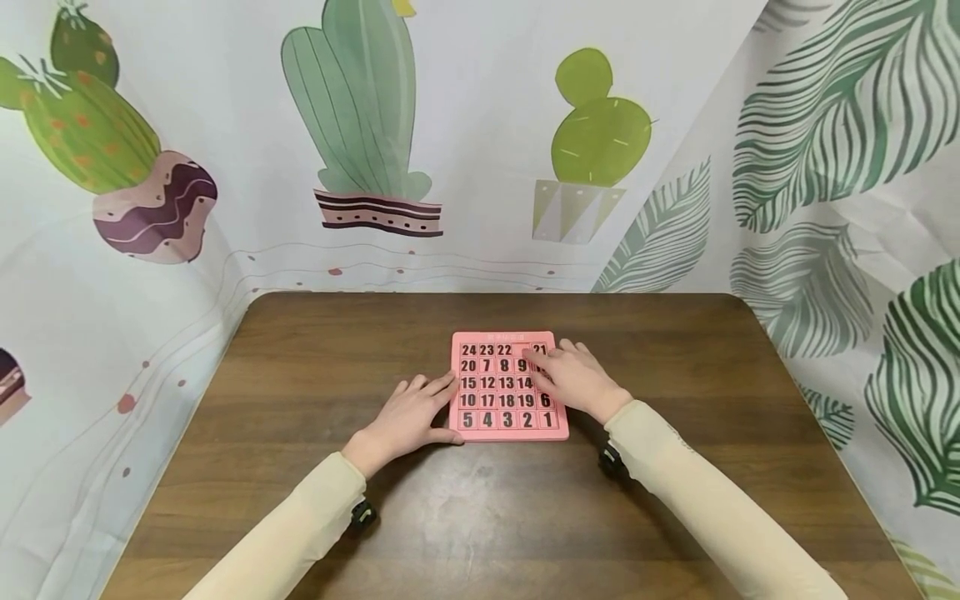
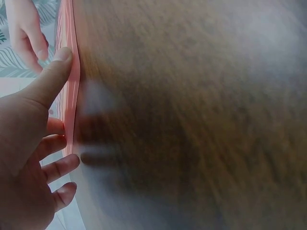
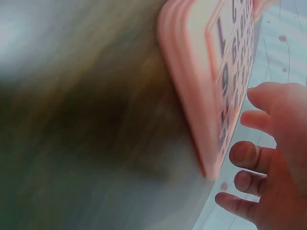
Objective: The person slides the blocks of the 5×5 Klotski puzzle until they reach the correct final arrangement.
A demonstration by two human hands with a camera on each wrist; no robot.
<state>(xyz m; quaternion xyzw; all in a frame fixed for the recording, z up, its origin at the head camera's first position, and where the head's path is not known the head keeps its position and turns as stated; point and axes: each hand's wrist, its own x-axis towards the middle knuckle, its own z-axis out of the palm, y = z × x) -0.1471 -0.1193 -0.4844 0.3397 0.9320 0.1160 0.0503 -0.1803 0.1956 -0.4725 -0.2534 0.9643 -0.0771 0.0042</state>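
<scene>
A pink sliding number puzzle (image 1: pixel 507 434) lies flat on the table, its square tiles marked with black numerals. Along the puzzle's left side rests my left hand (image 1: pixel 405 423), fingers extended, with the thumb at the near left corner. In the left wrist view that thumb (image 2: pixel 57 64) touches the pink edge. Reaching over the right side, my right hand (image 1: pixel 583 382) has its index fingertip by the gap in the top row, between 22 and 21. It partly covers the tiles at the right of the second and third rows. Its fingers (image 3: pixel 252 155) look loosely bent.
The brown wooden table (image 1: pixel 465 517) extends around the puzzle on every side. Behind it hangs a white cloth (image 1: pixel 480 167) printed with cacti and leaves. Each wrist carries a small black device (image 1: pixel 363 514) at the sleeve.
</scene>
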